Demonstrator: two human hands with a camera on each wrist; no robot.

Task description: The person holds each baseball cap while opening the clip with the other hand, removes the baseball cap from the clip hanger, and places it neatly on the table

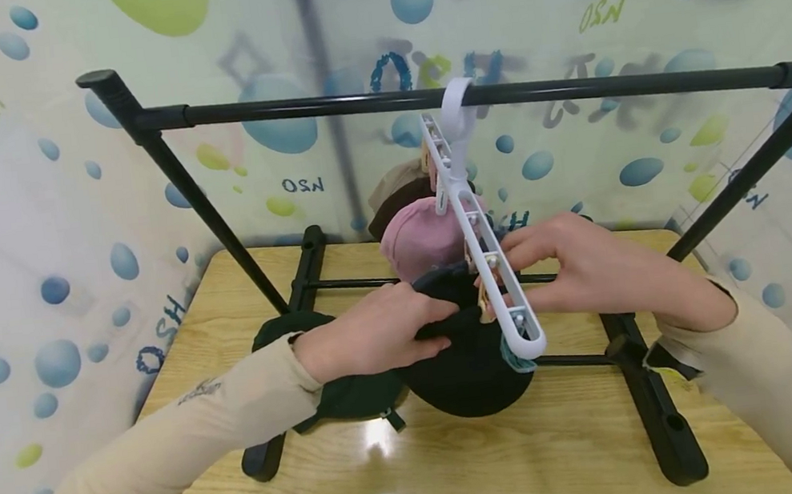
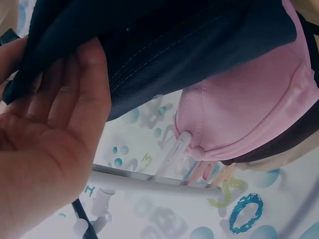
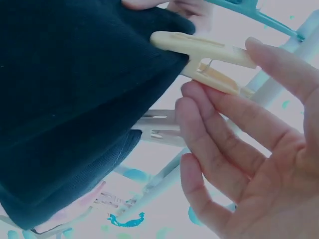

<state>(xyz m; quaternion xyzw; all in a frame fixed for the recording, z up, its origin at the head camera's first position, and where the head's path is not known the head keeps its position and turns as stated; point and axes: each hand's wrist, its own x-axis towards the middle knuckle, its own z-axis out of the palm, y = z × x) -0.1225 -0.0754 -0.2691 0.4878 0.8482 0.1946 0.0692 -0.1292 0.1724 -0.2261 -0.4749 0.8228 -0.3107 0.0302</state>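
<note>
In the head view my left hand [image 1: 376, 329] grips the edge of a dark cap [image 1: 478, 375], its fingers under the folded cloth in the left wrist view. My right hand [image 1: 586, 267] is on the far side of a white clip hanger [image 1: 487, 253]. The right wrist view shows its thumb and index finger pinching the two arms of a cream clothespin [image 3: 199, 47], whose tips lie over the cap's edge. A grey clothespin [image 3: 159, 127] is beside it on the same cap. A pink cap [image 1: 424, 236] and a beige-and-brown cap [image 1: 397, 186] hang further back on the hanger.
The hanger hooks over a black rack's top bar [image 1: 316, 106]. A dark green cap [image 1: 361, 395] lies on the wooden table [image 1: 462, 465], left of the dark cap. Rack feet [image 1: 660, 412] stand on the table. A patterned curtain [image 1: 51, 275] surrounds it at the back and sides.
</note>
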